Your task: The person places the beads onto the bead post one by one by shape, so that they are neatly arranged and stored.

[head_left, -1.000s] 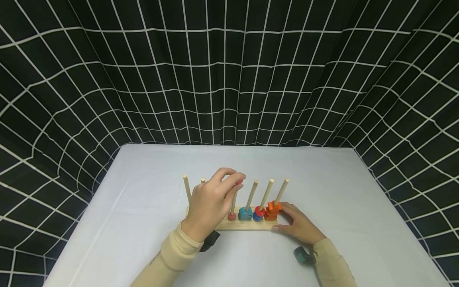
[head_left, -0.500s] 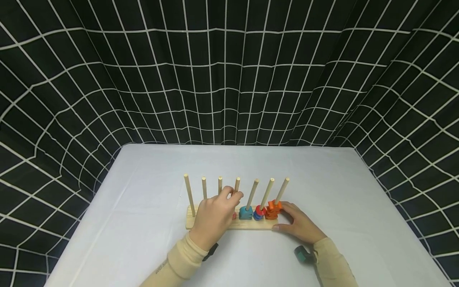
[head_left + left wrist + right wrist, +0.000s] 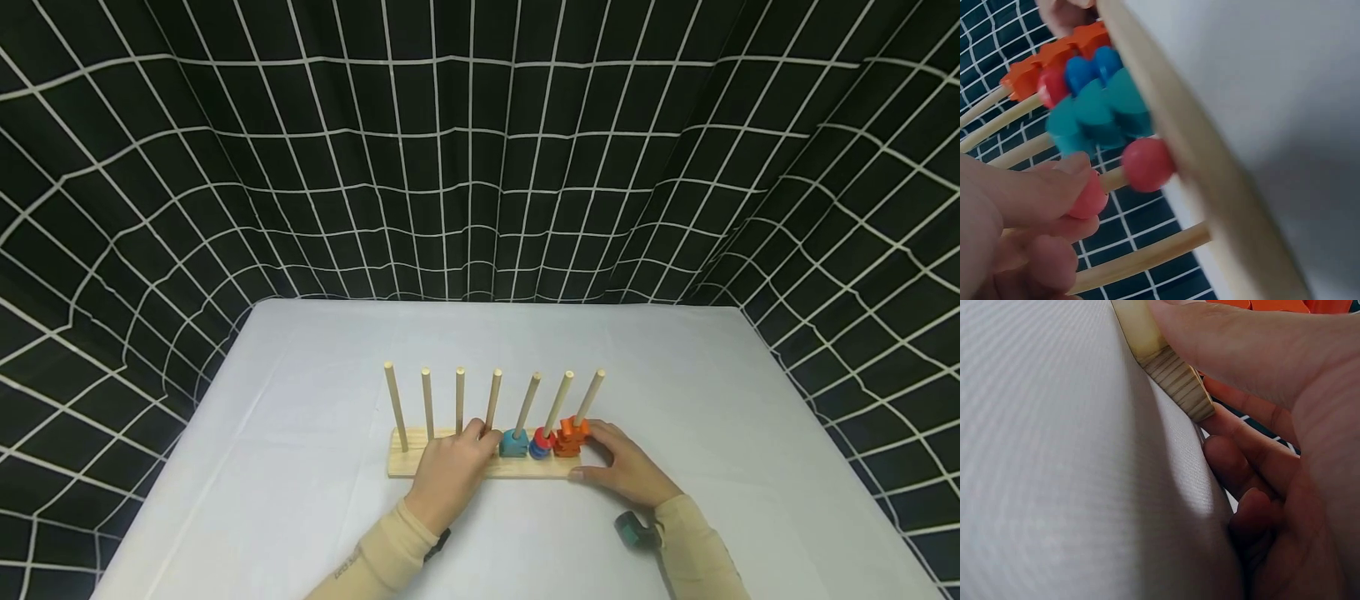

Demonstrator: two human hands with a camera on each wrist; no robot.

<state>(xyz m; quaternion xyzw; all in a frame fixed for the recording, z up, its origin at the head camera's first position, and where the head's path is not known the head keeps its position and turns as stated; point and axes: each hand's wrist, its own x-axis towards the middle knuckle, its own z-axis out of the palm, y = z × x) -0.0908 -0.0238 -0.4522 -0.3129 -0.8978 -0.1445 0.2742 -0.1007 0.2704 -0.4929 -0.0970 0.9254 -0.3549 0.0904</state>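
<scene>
A wooden base with a row of upright pegs (image 3: 525,469) lies across the table. My left hand (image 3: 447,479) pinches a pinkish-red bead (image 3: 1090,199) between thumb and fingers, partway down a middle peg. Below it on that peg, a second pinkish-red bead (image 3: 1147,164) sits at the base, with a short gap between the two. The peg to the right carries teal pieces (image 3: 514,444). Beyond them come blue and red pieces (image 3: 542,442), then stacked orange pieces (image 3: 572,437) on the end peg. My right hand (image 3: 628,468) grips the base's right end, thumb at its front edge.
Bare pegs (image 3: 396,408) stand at the base's left side. A white cloth (image 3: 300,375) covers the table. Dark curtains with a white grid (image 3: 480,167) hang behind and at both sides. A dark wrist-worn device (image 3: 633,531) shows beside my right wrist.
My left hand has come down from the top of the middle peg toward the base, carrying the bead along the peg. The right hand has kept its place on the base.
</scene>
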